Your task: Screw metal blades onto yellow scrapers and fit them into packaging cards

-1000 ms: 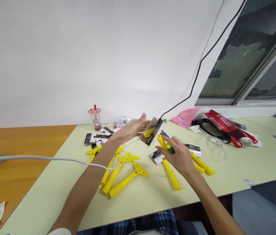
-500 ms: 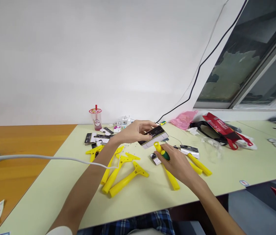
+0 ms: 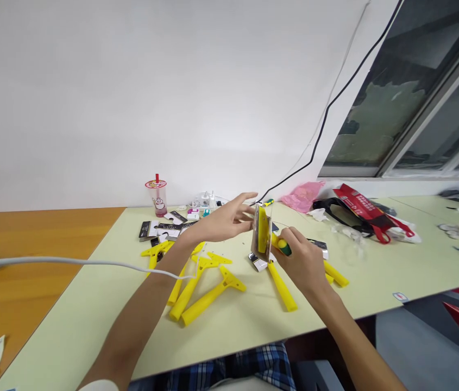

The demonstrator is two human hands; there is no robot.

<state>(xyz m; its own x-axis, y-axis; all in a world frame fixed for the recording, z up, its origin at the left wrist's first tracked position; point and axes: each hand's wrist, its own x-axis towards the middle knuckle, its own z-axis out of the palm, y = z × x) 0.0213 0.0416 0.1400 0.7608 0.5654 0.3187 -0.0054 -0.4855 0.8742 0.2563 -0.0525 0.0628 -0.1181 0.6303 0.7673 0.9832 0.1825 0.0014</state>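
Note:
My right hand [image 3: 300,263] is closed round the handle of a yellow scraper [image 3: 262,231], whose head stands nearly edge-on between thin plates or a folded card. A green and yellow screwdriver handle [image 3: 284,247] also shows in this hand. Just left of the head, my left hand [image 3: 229,217] has its fingers apart; whether a fingertip touches the head is hard to tell. Below my left forearm lie several yellow scraper handles with T-shaped heads [image 3: 213,298]. Another yellow handle [image 3: 283,288] lies under my right hand, with black and white packaging [image 3: 257,262] beside its top.
Black and white cards [image 3: 168,231] lie at the back left near a cup with a red straw [image 3: 157,198]. A power strip [image 3: 205,201] stands by the wall. Pink plastic [image 3: 303,196] and a red bag [image 3: 365,209] sit at right. A white cable [image 3: 90,263] crosses the left foreground.
The scraper head has turned from showing its black printed card to nearly edge-on, with its yellow side visible. My left hand has loosened its hold on the card and its fingers have spread.

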